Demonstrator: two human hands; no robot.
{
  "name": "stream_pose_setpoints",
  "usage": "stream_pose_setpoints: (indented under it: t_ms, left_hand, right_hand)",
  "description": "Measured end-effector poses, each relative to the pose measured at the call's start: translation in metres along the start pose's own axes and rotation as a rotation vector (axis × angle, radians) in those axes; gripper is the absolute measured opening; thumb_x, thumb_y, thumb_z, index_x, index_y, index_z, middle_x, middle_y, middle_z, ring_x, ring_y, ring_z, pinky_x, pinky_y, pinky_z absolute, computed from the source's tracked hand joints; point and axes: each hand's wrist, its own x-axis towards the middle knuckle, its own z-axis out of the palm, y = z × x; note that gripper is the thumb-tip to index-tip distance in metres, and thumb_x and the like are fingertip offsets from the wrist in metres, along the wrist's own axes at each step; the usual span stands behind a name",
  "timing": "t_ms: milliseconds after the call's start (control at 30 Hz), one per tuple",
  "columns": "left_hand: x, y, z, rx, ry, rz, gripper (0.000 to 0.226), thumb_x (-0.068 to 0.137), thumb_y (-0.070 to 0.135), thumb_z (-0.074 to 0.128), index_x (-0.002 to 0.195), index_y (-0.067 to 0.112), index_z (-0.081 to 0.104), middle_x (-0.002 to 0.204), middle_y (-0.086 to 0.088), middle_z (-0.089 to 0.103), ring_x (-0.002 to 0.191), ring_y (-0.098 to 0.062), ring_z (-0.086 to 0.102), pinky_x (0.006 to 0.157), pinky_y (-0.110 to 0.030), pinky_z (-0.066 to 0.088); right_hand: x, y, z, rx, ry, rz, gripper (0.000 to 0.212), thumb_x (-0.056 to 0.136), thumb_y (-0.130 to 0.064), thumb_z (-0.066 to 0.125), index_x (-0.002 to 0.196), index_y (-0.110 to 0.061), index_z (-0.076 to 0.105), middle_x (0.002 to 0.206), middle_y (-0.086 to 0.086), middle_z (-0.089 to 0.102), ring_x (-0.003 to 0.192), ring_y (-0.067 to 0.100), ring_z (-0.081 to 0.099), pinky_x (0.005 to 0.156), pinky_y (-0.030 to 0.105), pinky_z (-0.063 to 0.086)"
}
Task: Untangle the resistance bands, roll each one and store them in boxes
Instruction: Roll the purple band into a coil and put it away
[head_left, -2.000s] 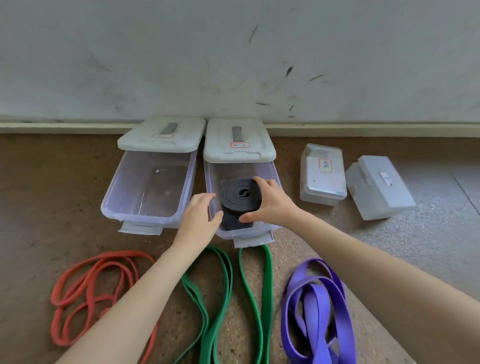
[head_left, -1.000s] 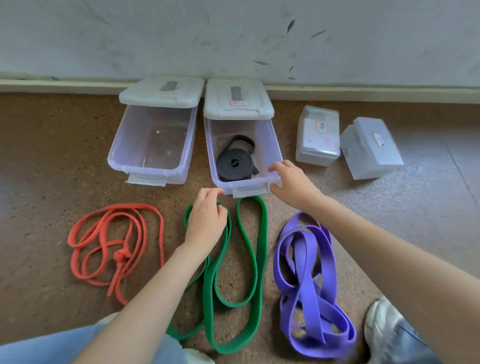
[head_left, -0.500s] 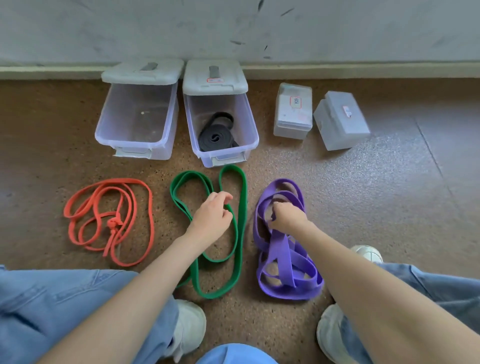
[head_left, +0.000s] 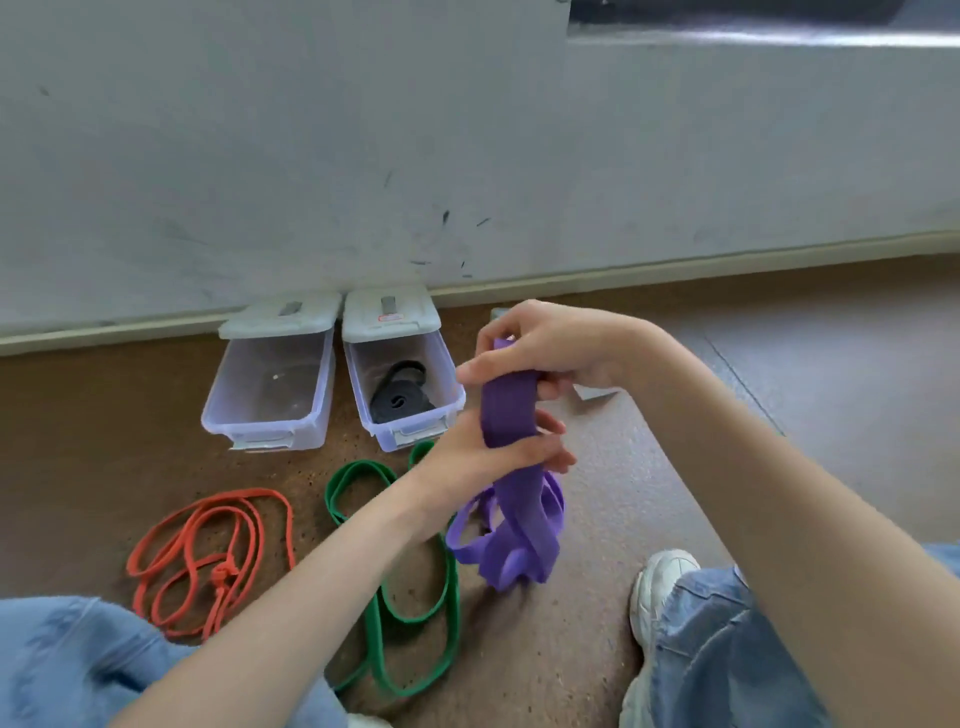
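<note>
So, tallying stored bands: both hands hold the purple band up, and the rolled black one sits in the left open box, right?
Not quite. The head view shows the rolled black band in the right open box; the left box holds no band. Both the left hand and right hand do hold the purple band.

Light: soft, even daylight, fairly bright
Glare: pale streak at 1 o'clock, top edge
Shadows: faint
Blur: slight, overall
Distortion: wide-angle bending at edges

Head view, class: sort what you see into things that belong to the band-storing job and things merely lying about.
Belongs to the job:
purple band, gripped by left hand and right hand
green band
orange band, knotted
rolled black band
two open boxes

Just lying about:
white shoe
</note>
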Motion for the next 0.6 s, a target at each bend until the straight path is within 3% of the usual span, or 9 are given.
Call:
stream_pose_setpoints:
  t_ms: [100,233,300,400,467,533,600]
  left_hand:
    - [-0.009,0.028,-0.003,0.196,-0.062,0.066,0.012,0.083,0.007,0.068,0.093,0.005,0.063,0.084,-0.013,0.072,0.080,-0.023,0.069,0.075,-0.029,0.056]
    - [-0.014,0.035,-0.011,0.649,-0.060,0.085,0.019,0.081,0.010,0.070,0.089,-0.005,0.062,0.091,-0.022,0.067,0.087,-0.034,0.063,0.084,-0.045,0.051]
    - [-0.018,0.043,-0.015,0.658,-0.060,0.092,0.006,0.084,0.005,0.065,0.083,0.000,0.061,0.083,-0.018,0.068,0.079,-0.028,0.065,0.082,-0.046,0.051]
    - [-0.018,0.076,-0.023,0.284,0.036,0.222,0.020,0.085,-0.004,0.060,0.091,0.015,0.055,0.070,-0.004,0.065,0.066,-0.010,0.064,0.067,-0.029,0.053]
    - [-0.017,0.102,-0.026,0.081,0.094,0.308,0.020,0.081,0.012,0.064,0.098,0.015,0.052,0.064,0.002,0.063,0.059,-0.009,0.060,0.060,-0.022,0.051]
    - [-0.015,0.118,-0.025,0.197,0.097,0.302,0.025,0.078,0.020,0.068,0.095,0.015,0.050,0.055,0.008,0.059,0.048,-0.005,0.052,0.053,-0.018,0.045]
    - [-0.016,0.124,-0.022,0.524,-0.039,0.182,0.028,0.078,0.015,0.073,0.095,0.018,0.051,0.050,0.014,0.058,0.041,-0.001,0.048,0.046,-0.013,0.040]
  right_hand:
    - [-0.033,-0.021,-0.006,0.019,0.145,-0.168,0.026,0.078,-0.033,0.073,0.075,-0.011,0.059,0.049,-0.008,0.054,0.040,0.005,0.045,0.034,0.014,0.032]
    - [-0.059,-0.034,-0.012,0.099,0.359,-0.307,0.020,0.078,-0.026,0.074,0.067,-0.016,0.060,0.055,-0.003,0.057,0.045,0.011,0.049,0.035,0.017,0.036]
    - [-0.069,-0.034,-0.020,0.149,0.496,-0.317,0.018,0.079,-0.026,0.072,0.073,-0.013,0.061,0.062,0.000,0.060,0.051,0.016,0.053,0.037,0.019,0.040]
    - [-0.083,-0.026,-0.033,-0.284,0.554,-0.142,0.017,0.083,-0.031,0.068,0.082,-0.014,0.064,0.080,0.004,0.065,0.073,0.023,0.061,0.057,0.017,0.046]
    - [-0.088,-0.019,-0.037,-0.535,0.582,-0.027,0.015,0.086,-0.026,0.064,0.094,-0.014,0.067,0.099,0.005,0.067,0.089,0.021,0.060,0.072,0.021,0.044]
    - [-0.093,-0.020,-0.036,-0.374,0.718,-0.152,0.020,0.089,-0.020,0.061,0.109,-0.017,0.063,0.110,0.000,0.063,0.101,0.016,0.059,0.083,0.023,0.044]
    - [-0.097,-0.026,-0.033,-0.155,0.576,-0.347,0.035,0.088,-0.024,0.062,0.122,-0.024,0.054,0.115,-0.010,0.059,0.109,0.008,0.057,0.092,0.024,0.046]
